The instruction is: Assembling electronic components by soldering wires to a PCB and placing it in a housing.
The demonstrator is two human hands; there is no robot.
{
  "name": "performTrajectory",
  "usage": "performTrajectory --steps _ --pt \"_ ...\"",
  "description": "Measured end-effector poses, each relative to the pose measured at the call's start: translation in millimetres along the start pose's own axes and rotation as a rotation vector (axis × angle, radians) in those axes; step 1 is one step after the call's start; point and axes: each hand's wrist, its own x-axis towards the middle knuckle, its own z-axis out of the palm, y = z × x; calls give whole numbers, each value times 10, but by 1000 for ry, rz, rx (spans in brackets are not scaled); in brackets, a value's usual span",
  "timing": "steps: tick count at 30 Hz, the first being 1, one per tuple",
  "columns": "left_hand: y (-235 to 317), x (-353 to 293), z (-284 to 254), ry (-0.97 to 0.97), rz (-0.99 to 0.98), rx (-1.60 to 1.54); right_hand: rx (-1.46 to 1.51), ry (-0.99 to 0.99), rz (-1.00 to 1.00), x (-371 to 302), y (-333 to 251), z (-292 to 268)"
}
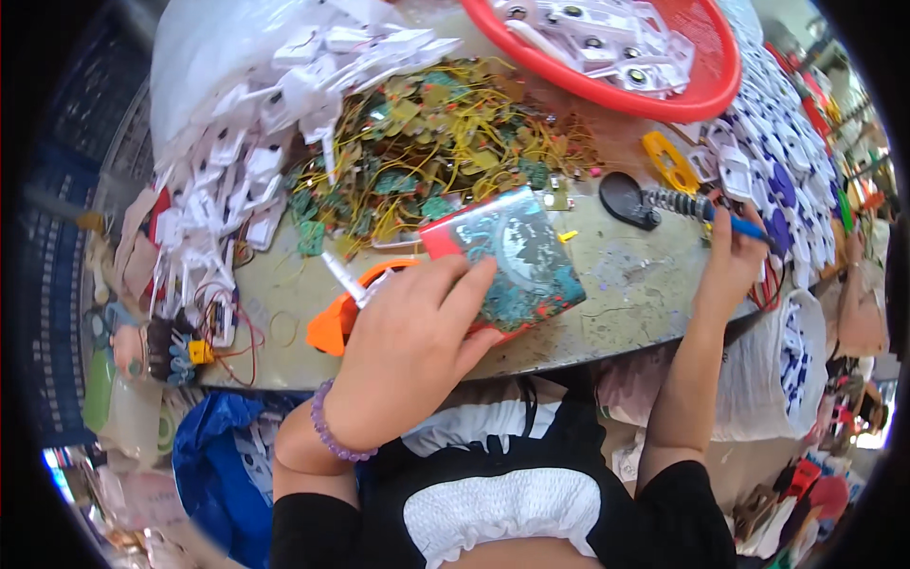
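My left hand [417, 313], a beaded bracelet at its wrist, lies over the near left corner of a worn teal-patterned box [521, 261] with red sides. Its fingers curl on the box's top and the thumb rests along the near side. Beside that hand a white plastic piece [343, 277] sticks up next to an orange plastic part [332, 325], partly hidden by the hand. At the right, my right hand [735, 247] is closed round the blue handle of a soldering iron [744, 228]. The iron's front end sits in the coil spring of a stand with a black base [626, 201].
Behind the box lies a heap of green circuit boards with yellow wires [427, 142]. White plastic parts [227, 161] pile up at left, white and blue ones [796, 171] at right. A red basin [607, 90] holds more parts. A yellow plastic piece [668, 161] lies near the stand.
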Motion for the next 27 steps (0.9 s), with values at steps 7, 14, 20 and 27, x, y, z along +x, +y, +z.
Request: performTrajectory --steps 7,14,20,27 --pt "-74 -71 -63 172 -14 -67 66 113 20 -741 -86 -246" --pt "-491 -453 159 470 26 -527 -23 -758 -350 -1000 -799 202" --pt "-593 -564 267 474 160 -852 -52 -1171 -543 -911 -1240 1194" --pt "-725 -645 272 508 26 -776 -81 -1330 -714 -781 -1236 1292"
